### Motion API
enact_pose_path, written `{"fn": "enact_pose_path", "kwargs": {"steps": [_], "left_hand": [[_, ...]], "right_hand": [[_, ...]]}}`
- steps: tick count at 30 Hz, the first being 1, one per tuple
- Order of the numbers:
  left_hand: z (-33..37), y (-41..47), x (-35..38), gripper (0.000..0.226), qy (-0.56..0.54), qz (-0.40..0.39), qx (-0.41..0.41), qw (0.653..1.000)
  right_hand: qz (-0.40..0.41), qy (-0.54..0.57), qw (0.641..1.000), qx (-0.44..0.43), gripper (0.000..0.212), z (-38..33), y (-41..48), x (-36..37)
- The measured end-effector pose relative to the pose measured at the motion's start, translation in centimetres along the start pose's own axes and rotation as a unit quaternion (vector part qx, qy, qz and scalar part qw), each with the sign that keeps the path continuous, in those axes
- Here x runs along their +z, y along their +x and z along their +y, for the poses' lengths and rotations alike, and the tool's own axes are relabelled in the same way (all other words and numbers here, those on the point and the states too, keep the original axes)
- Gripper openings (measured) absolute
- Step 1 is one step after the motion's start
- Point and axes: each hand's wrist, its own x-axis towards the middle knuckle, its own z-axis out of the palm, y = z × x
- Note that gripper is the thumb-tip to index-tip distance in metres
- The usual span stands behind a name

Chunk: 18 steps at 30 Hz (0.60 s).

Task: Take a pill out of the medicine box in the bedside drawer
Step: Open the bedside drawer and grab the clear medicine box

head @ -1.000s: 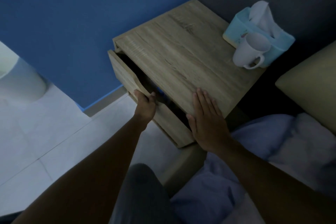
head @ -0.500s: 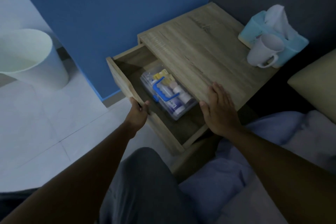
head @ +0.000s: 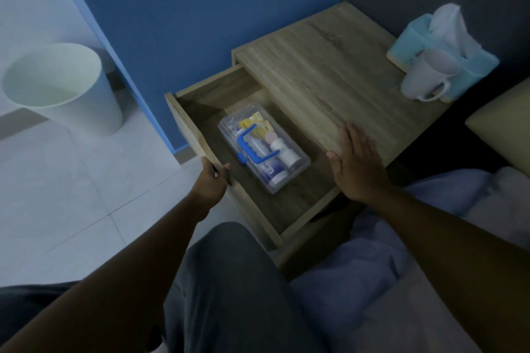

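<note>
The wooden bedside table's drawer (head: 189,120) stands pulled far out toward me. Inside it lies a clear plastic medicine box (head: 298,165) with a blue handle on its shut lid; small bottles and yellow packets show through the plastic. My left hand (head: 212,180) is closed over the drawer's front panel, left of the box. My right hand (head: 354,162) lies flat, fingers apart, on the front edge of the table top (head: 329,80), right of the box.
A white mug (head: 427,79) and a light blue tissue box (head: 459,60) stand at the table's back right corner. A white bin (head: 60,83) stands on the tiled floor to the left by the blue wall. Bedding and my knee are below the drawer.
My left hand has pulled the drawer from nearly shut to wide open, which uncovered the medicine box. My right hand has stayed flat on the table top.
</note>
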Motion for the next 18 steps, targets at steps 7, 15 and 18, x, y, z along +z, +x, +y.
{"fn": "enact_pose_path", "kwargs": {"steps": [7, 15, 18], "left_hand": [[0.3, -0.5, -0.2, 0.056, 0.017, 0.021, -0.014, 1.000], [3.0, -2.4, 1.1, 0.101, 0.130, 0.169, 0.067, 0.975], [5.0, -2.7, 0.8, 0.110, 0.249, 0.191, 0.149, 0.938]], "right_hand": [[-0.012, 0.001, 1.000, 0.003, 0.067, -0.2, 0.0, -0.3], [-0.044, 0.009, 0.998, 0.047, 0.067, -1.9, -0.3, -0.9], [-0.015, 0.002, 1.000, -0.022, 0.065, -4.3, -1.1, -1.5]]}}
